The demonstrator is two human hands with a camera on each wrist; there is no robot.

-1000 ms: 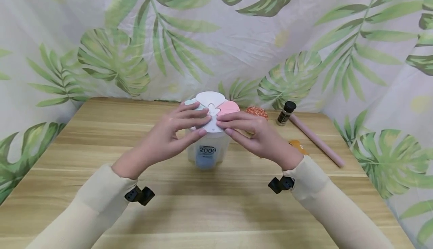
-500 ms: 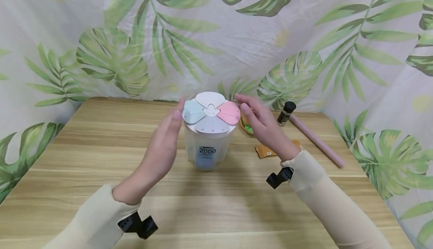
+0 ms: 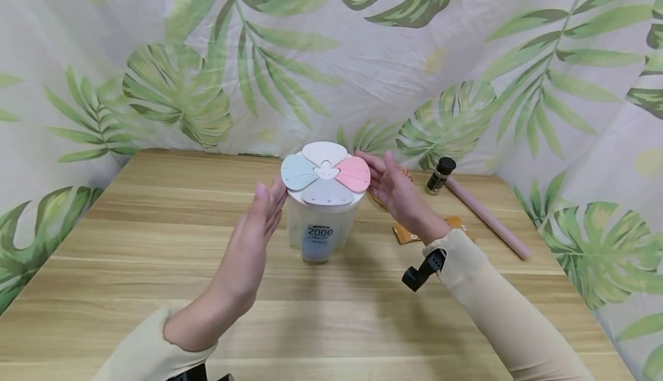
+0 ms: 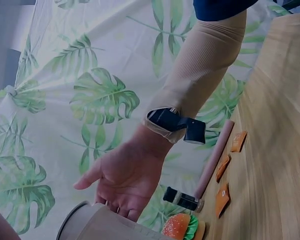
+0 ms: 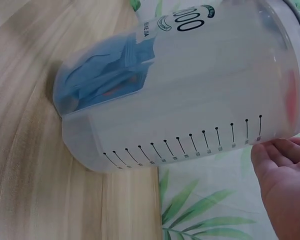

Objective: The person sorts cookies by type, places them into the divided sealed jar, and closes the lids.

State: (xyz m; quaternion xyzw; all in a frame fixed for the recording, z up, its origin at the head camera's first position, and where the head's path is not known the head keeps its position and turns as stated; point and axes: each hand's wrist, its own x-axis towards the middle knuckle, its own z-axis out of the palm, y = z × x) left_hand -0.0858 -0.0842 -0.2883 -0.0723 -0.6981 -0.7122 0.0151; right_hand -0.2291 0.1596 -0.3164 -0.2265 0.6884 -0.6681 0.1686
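A clear plastic storage canister (image 3: 321,237) stands upright on the table. Its round lid (image 3: 328,192) has white, blue and pink petal-shaped flaps, all lying flat. Blue packets (image 5: 107,72) show through the wall, low in one compartment. At the canister's left side is my left hand (image 3: 251,243), its straight fingers close to the wall just under the lid; whether they touch is unclear. My right hand (image 3: 396,197) is on the opposite side. In the right wrist view its fingertips touch the wall below the lid, with the fingers loosely bent and the thumb held apart.
To the right lie orange packets (image 3: 404,234), a hamburger (image 4: 177,226) partly behind my right hand, a black-capped shaker bottle (image 3: 440,175) and a long pink rod (image 3: 487,218). A leaf-print cloth (image 3: 290,53) hangs behind the wooden table (image 3: 171,208).
My hands have left the top of the lid and spread apart to the canister's two sides. The left hand has also come lower. The canister stays where it was.
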